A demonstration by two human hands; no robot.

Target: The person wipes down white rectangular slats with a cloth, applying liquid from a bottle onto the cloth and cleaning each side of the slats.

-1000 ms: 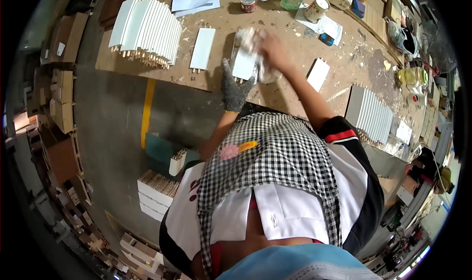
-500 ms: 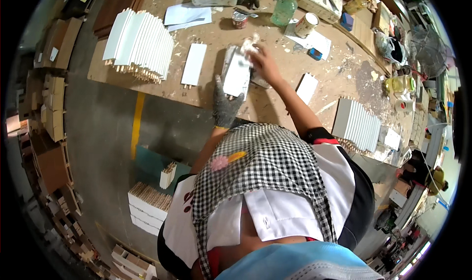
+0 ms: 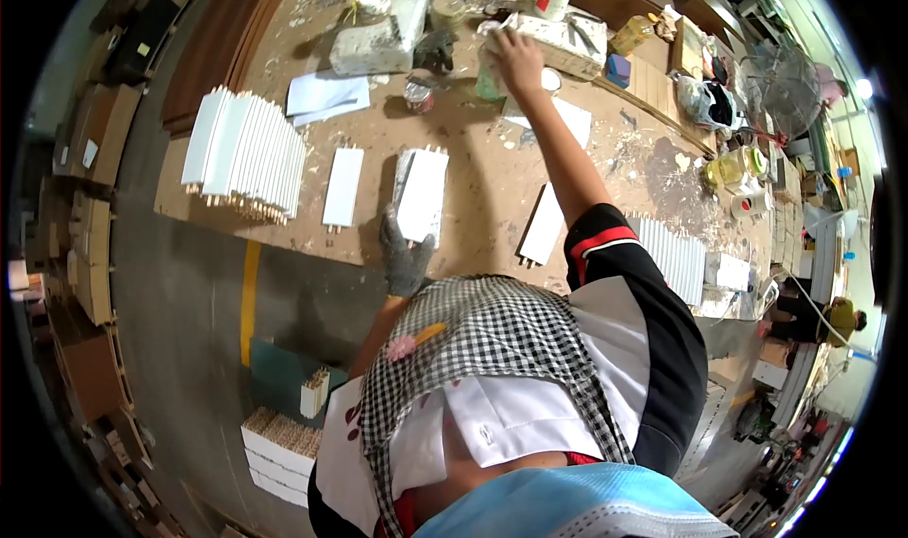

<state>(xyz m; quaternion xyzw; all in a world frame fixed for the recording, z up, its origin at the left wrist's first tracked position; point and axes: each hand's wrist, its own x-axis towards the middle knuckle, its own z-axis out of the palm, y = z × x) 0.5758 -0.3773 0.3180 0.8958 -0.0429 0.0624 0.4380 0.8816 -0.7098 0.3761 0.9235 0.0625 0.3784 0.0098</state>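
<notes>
1. The gloved left hand (image 3: pixel 405 254) grips the near end of a small stack of white panels (image 3: pixel 422 193) lying flat on the worktop (image 3: pixel 492 188).
2. The bare right hand (image 3: pixel 515 51) reaches far across, fingers curled on a pale rag (image 3: pixel 492 65) beside a small tin (image 3: pixel 418 94).
3. A single white panel (image 3: pixel 342 186) lies just left of the stack, and a row of upright panels (image 3: pixel 246 155) stands further left.
</notes>
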